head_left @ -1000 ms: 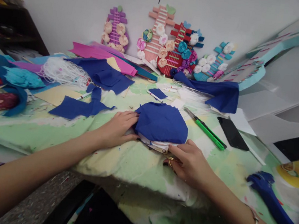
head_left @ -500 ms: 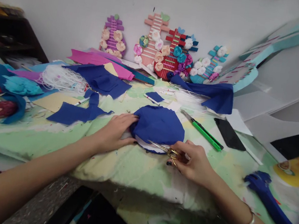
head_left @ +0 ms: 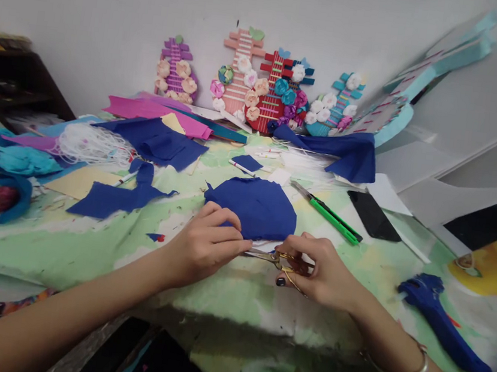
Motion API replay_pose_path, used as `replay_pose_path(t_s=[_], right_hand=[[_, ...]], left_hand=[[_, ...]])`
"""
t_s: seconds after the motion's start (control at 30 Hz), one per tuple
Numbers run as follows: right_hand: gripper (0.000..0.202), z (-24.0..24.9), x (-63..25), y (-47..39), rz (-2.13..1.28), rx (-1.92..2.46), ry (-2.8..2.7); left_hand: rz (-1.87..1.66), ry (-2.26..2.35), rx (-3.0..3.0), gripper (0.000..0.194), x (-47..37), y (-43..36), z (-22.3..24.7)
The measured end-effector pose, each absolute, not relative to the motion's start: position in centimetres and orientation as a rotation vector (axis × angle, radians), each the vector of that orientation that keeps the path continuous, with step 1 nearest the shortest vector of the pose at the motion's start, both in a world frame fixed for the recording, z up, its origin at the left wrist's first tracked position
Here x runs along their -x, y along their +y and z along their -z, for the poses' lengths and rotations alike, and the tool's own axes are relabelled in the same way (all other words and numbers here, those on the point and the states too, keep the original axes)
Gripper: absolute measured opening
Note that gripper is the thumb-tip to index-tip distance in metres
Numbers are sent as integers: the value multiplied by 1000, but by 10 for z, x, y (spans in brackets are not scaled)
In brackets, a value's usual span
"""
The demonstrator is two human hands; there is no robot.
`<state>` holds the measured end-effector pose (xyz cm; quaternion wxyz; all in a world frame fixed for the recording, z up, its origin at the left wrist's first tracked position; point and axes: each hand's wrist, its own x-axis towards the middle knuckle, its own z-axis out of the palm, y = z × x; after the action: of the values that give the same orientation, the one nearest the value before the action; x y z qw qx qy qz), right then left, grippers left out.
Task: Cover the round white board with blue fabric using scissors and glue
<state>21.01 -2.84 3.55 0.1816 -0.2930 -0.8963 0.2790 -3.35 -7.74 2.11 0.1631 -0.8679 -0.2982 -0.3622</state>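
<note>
1. My right hand (head_left: 328, 271) is clamping its fingers and thumb around the handles of the gold-handled scissors (head_left: 277, 259), with the blades pointing left.
2. The blue cloth piece (head_left: 259, 208) is lying mid-table on the painted tablecloth (head_left: 216, 303), a pale layer (head_left: 263, 245) showing beneath its near edge.
3. Change: half a second ago my left hand (head_left: 205, 241) was pressing the left rim; now it is reaching across the near left edge, fingertips arriving at the blade tips.
4. Left grip: finger and thumb are coming close together; whether they are pinching cloth, I cannot tell.
5. Uncovered by that shift: the frayed left corner of the cloth, plus a small blue scrap (head_left: 152, 237) lying left of my hand.
6. Meaning, as I am judging it: both hands are now working one stretch of edge, so the left rim is losing its steadying hand.
7. Off to the right, the green cutter (head_left: 327, 212) is lying untouched.
</note>
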Motion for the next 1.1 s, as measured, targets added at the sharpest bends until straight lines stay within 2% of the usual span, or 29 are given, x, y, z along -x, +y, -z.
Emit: replay_pose_path(t_s=[0.13, 0.3, 0.57, 0.7, 0.83, 0.97, 1.1], right_hand=[[13, -38, -221, -23, -961, 848, -2455], [13, -33, -228, -14, -866, 885, -2430], [12, -22, -230, -10, -986, 947, -2298], [11, -21, -231, -10, -1003, 954, -2295], [11, -19, -230, -11, -1034, 955, -2297], [12, -16, -231, -11, -1022, 959, -2294], [14, -14, -233, -9, -968, 930, -2266]], left_hand=[[1096, -941, 2459, 15, 43, -76, -31], [993, -1169, 2527, 6, 52, -82, -36], [657, -1015, 2598, 17, 47, -77, -1], [558, -920, 2609, 22, 51, -75, 1], [485, -1045, 2655, 23, 55, -78, 1], [536, -1304, 2673, 22, 61, -83, 0], [735, -1588, 2481, 19, 80, -90, -8]])
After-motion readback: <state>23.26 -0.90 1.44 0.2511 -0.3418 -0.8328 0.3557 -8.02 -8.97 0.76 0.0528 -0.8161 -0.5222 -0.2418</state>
